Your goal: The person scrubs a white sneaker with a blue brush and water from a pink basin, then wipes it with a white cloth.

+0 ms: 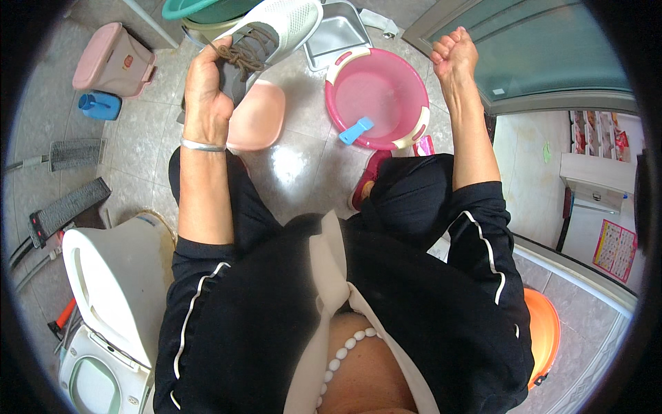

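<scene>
My left hand (207, 85) grips the heel end of a white and grey sneaker (269, 41), whose brown laces are tied. The sneaker is held up at the top of the view, its toe pointing to the upper right. My right hand (455, 54) is raised at the upper right, fingers curled in, with nothing seen in it. Between the hands, on the tiled floor, stands a pink plastic basin (380, 95) with cream handles. A light blue scrubbing brush (357, 131) lies across its near rim. A peach-coloured basin (261, 116) sits below the sneaker.
A grey metal tray (337, 33) and a green basin (194, 9) lie beyond. At left are a pink bin (115, 62), a blue jug (100, 105), flat mops (70, 207) and a toilet (126, 274). A glass-panelled door (548, 57) stands at right, an orange basin (543, 336) behind on the right.
</scene>
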Tool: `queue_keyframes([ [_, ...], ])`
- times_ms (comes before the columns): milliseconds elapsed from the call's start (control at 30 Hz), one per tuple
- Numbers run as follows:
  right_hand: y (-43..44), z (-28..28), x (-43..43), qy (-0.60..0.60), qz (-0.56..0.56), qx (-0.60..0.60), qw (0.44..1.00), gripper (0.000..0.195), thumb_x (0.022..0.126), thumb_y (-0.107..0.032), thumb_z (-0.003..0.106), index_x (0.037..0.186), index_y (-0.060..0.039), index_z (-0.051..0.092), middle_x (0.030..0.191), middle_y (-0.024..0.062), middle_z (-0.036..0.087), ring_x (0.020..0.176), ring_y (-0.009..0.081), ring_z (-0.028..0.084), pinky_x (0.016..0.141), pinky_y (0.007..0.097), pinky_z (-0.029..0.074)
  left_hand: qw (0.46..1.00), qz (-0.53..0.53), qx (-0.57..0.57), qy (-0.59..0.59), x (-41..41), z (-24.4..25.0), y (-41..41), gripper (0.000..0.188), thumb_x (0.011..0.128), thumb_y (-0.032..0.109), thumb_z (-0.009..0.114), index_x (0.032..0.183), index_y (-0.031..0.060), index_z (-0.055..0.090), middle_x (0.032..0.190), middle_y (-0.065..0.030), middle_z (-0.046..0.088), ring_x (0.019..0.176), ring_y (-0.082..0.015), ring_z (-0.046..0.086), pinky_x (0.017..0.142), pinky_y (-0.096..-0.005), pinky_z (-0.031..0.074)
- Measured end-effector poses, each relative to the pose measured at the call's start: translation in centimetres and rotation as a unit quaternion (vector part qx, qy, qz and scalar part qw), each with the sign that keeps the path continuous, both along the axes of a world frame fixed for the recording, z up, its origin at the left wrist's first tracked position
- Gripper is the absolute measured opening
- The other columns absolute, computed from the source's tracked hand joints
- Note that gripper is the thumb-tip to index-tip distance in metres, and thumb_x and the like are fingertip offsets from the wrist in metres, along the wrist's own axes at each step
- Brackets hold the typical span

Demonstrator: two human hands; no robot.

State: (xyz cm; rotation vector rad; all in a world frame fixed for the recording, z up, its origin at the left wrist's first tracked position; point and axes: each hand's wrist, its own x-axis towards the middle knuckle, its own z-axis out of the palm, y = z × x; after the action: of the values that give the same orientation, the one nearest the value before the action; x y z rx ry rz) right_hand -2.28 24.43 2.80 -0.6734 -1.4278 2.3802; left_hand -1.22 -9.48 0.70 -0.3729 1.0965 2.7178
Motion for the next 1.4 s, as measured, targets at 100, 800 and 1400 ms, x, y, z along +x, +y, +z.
queue_keyframes([
  [100, 0.0, -0.2, -0.1, -0.002, -0.004, -0.001, 1.0, 0.031, 0.086, -0.026, 0.034, 0.057, -0.0159, 0.029, 0.045, -0.0034, 0.024, 0.036, 0.0089, 0.019, 0.034, 0.0237, 0.014, 1.0, 0.0, 0.003, 0.0, 0.1, 0.2, 0.4, 0.018, 0.075, 0.008, 0.051, 0.088, -0.0045, 0.053, 0.083, -0.0131, 0.058, 0.073, -0.0215, 0.058, 0.069, -0.0327, 0.048],
  [800, -0.3, -0.4, 0.0, 0.004, -0.004, 0.005, 1.0, 0.027, 0.085, -0.025, 0.034, 0.06, -0.0151, 0.032, 0.046, -0.0034, 0.025, 0.036, 0.0081, 0.02, 0.035, 0.0236, 0.015, 1.0, 0.002, -0.023, 0.012, 0.0, -0.4, 0.7, 0.021, 0.076, 0.011, 0.051, 0.09, -0.004, 0.052, 0.086, -0.0122, 0.058, 0.076, -0.0207, 0.057, 0.072, -0.0305, 0.046],
  [1400, 2.2, -0.3, 0.3, 0.047, 0.385, -0.027, 0.921, 0.022, 0.079, -0.012, 0.05, 0.098, 0.0008, 0.05, 0.092, 0.0135, 0.055, 0.09, 0.0235, 0.054, 0.068, 0.0308, 0.048, 0.996, -0.052, 0.077, 0.013, 0.6, 0.6, 2.1, 0.031, 0.08, 0.018, 0.047, 0.102, -0.0038, 0.048, 0.097, -0.0127, 0.055, 0.087, -0.0232, 0.054, 0.077, -0.0365, 0.044],
])
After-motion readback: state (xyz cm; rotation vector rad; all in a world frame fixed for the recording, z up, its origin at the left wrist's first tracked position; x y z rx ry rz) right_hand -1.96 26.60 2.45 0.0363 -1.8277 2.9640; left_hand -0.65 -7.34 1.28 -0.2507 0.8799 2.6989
